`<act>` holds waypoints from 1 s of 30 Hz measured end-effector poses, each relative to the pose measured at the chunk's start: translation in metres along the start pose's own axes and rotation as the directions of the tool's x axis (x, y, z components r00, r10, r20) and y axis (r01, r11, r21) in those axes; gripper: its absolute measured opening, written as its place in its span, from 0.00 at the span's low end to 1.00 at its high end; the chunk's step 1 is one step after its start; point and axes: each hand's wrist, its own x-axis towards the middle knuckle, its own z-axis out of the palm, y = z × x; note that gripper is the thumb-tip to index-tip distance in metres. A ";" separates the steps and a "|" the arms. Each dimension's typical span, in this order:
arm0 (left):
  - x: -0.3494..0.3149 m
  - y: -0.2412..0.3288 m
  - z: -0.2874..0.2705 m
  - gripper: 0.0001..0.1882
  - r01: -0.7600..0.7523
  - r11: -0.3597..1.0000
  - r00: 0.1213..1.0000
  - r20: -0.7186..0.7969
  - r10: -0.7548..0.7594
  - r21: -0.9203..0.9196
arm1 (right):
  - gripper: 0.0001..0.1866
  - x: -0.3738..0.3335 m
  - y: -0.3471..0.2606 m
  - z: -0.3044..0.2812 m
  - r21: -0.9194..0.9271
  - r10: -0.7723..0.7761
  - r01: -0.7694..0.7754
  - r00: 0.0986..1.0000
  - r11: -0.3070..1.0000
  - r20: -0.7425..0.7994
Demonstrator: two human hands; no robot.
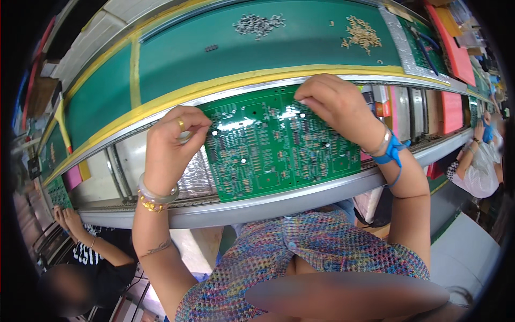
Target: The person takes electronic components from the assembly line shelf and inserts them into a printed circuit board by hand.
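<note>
A large green circuit board (279, 185) lies across the metal rails in front of me, set with many small components and a few round white parts. My left hand (174, 145) is at its left edge, thumb and fingers pinched together. Whatever sits between those fingertips, if anything, is hidden. Over the board's upper right part, my right hand (338, 107) is closed in a pinch too, fingertips pointing left and down. A tiny pale bit shows at its fingertips, too small to name.
Beyond the rail, a green work surface (177, 59) holds a pile of small grey parts (259, 24), a pile of tan parts (362, 35) and a dark chip (211, 48). Blue-handled pliers (424, 45) lie far right. Co-workers sit on both sides, one hand (70, 222) at another board.
</note>
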 end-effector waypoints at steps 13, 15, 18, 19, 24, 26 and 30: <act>-0.001 -0.002 0.006 0.06 0.061 0.987 0.998 -0.001 -0.061 0.149 | 0.05 -0.008 -0.001 -0.009 0.064 0.172 -0.173 0.985 0.983 0.027; -0.002 -0.003 0.005 0.05 0.070 0.985 0.997 0.001 -0.071 0.156 | 0.05 -0.009 -0.001 -0.008 0.070 0.187 -0.189 0.982 0.979 0.038; -0.002 -0.001 0.003 0.05 0.088 0.983 0.996 -0.003 -0.089 0.160 | 0.05 -0.008 0.000 -0.007 0.072 0.184 -0.185 0.983 0.980 0.030; -0.002 -0.001 0.003 0.05 0.097 0.982 0.995 -0.007 -0.097 0.159 | 0.05 -0.008 0.000 -0.007 0.075 0.175 -0.177 0.984 0.981 0.026; -0.002 -0.003 0.003 0.05 0.085 0.980 0.996 0.008 -0.088 0.182 | 0.05 -0.009 0.000 -0.007 0.069 0.166 -0.168 0.986 0.983 0.025; -0.002 -0.001 0.004 0.05 0.076 0.980 0.997 0.008 -0.079 0.185 | 0.05 -0.009 0.000 -0.006 0.078 0.161 -0.162 0.987 0.984 0.019; -0.001 0.003 0.006 0.05 -0.042 0.955 0.999 0.023 0.037 0.293 | 0.05 -0.009 0.000 -0.007 0.086 0.164 -0.167 0.986 0.982 0.041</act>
